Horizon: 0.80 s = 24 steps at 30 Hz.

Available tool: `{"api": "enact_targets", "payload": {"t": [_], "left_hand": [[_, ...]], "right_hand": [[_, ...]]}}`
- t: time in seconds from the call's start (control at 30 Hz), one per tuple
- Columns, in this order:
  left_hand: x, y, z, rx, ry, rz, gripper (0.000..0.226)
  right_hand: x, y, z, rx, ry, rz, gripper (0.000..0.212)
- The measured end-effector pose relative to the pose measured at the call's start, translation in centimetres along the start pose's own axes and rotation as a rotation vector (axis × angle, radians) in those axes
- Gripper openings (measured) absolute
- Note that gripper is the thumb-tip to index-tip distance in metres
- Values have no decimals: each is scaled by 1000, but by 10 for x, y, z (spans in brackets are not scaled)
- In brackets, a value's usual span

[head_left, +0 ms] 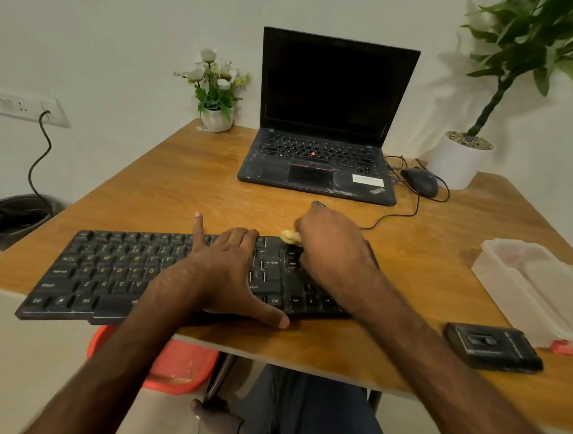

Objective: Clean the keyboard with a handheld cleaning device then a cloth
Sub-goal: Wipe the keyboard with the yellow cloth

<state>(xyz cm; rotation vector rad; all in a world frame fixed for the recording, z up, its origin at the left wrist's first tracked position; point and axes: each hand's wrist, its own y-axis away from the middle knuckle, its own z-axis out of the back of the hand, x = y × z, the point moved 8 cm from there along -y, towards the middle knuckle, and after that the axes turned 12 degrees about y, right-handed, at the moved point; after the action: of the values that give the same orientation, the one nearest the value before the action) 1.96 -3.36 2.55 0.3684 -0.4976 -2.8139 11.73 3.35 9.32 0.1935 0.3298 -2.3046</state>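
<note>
- L hand (225,267) lies flat, fingers spread, pinning keyboard (114,269) to counter (182,187)
- R hand (329,247) grips yellowish cleaning tool (290,237); best w/ short light strokes between keys

Left hand (225,266) resting on keyboard (108,269), right hand (333,244) gripping yellow-tipped tool (290,237)

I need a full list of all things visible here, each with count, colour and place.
keyboard: 1, black, front of table
cloth: 1, yellow, at keyboard's far edge
handheld device: 1, black, table's front right
laptop: 1, black, open, back of table
mouse: 1, black, right of laptop
flower pot: 1, white, left of laptop
plant pot: 1, white, back right
container: 1, clear, table's right edge
table: 1, brown wood
left hand: flat on keyboard
right hand: grips cloth
</note>
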Motion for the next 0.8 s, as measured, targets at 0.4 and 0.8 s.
{"api": "enact_targets", "payload": {"t": [0.4,0.8], "left_hand": [[-1,2,-1,1,-1,1,151],[0,2,-1,7,-5,6,153]], "right_hand": [[-14,-3,-14,0,-41,-40,26],[-9,25,-13,-58,-199,191,48]]}}
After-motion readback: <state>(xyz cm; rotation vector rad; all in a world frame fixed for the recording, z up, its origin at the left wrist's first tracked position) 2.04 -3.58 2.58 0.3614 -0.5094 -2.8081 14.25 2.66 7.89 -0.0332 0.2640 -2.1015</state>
